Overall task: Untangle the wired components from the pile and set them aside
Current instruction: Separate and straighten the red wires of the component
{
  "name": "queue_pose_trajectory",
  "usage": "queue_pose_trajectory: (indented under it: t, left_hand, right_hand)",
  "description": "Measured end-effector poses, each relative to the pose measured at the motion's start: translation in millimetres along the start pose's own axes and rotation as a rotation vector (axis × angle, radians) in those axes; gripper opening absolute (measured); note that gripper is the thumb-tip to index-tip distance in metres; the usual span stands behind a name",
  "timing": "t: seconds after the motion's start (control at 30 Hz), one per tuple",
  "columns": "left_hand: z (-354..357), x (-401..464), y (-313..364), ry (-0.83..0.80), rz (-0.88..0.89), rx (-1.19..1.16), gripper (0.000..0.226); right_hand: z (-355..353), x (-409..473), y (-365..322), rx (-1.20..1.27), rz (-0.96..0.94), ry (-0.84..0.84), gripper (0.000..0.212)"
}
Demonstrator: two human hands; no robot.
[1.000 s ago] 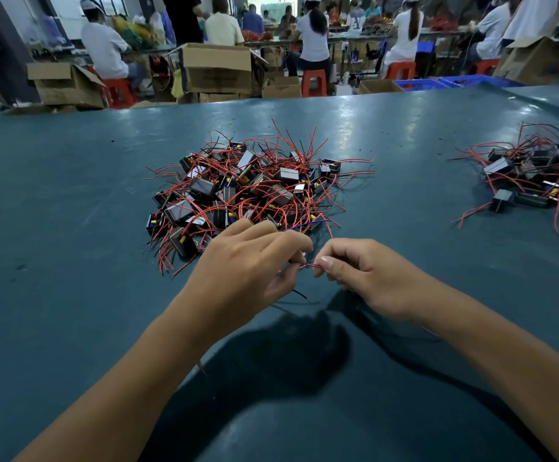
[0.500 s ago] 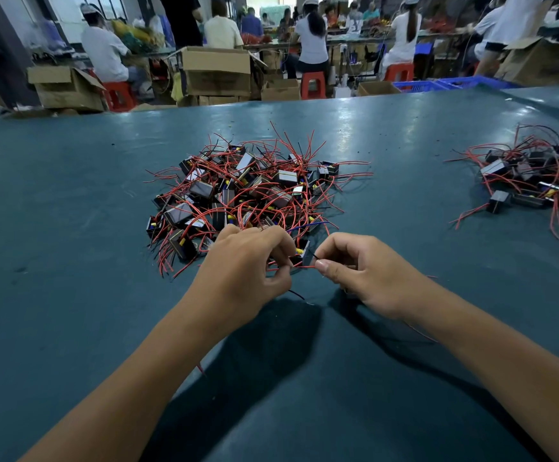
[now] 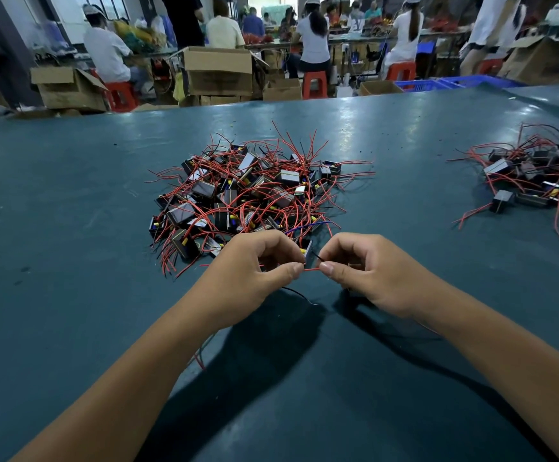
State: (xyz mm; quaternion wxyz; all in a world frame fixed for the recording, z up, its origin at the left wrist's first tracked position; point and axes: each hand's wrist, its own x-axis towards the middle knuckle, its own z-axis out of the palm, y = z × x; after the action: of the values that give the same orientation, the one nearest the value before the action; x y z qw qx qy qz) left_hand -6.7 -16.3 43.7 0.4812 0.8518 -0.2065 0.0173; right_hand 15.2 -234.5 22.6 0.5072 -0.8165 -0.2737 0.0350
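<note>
We see the green table (image 3: 71, 295), open cardboard boxes (image 3: 218, 70) behind it, contents hidden. Main pile (image 3: 248, 195) centre, sorted pile (image 3: 534, 185) far right. Left hand (image 3: 254, 271) and right hand (image 3: 368, 271) each pinch one red wire (image 3: 312, 269), just beside the main pile.

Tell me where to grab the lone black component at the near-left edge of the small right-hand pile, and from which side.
Pinch the black component by its blocky body, coming from the near-left, probably easiest: that side faces bare table, while its red wires trail off into the pile.
</note>
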Motion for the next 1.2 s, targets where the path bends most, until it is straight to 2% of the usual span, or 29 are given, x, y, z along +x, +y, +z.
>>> queue_pose_trajectory:
  t: [0.2, 0.47, 0.8, 1.03, 1.2]
  left_hand:
    - [0.2, -1.5, 0.1, -0.021, -0.032, -0.025, 0.005]
    - [1.3, -5.6, 2.8, -0.008, 0.028, 0.01, 0.011]
    - [4.6, -9.2, 8.5, 0.093, 0.25, 0.398, 0.016]
    - [-1.1, -9.2, 7.3, 0.063, 0.353, 0.505, 0.016]
    - [-8.8, -6.4, 1.4, 0.04, 0.247, 0.396, 0.018]
  right_hand:
    - [-7.7, -3.1, -0.3, 0.012, 0.011, -0.058, 0.01]
    - [-10.0, -6.3, -2.1, 0.062, 0.055, -0.09, 0.009]
    - [-11.7, -9.0, -7.7, 0.059, 0.107, -0.136, 0.011]
    - [-13.0, -9.2, -7.1, 0.091, 0.128, -0.135, 0.008]
    - [-24.0, -10.5, -7.0, 0.089, 0.178, -0.134, 0.006]
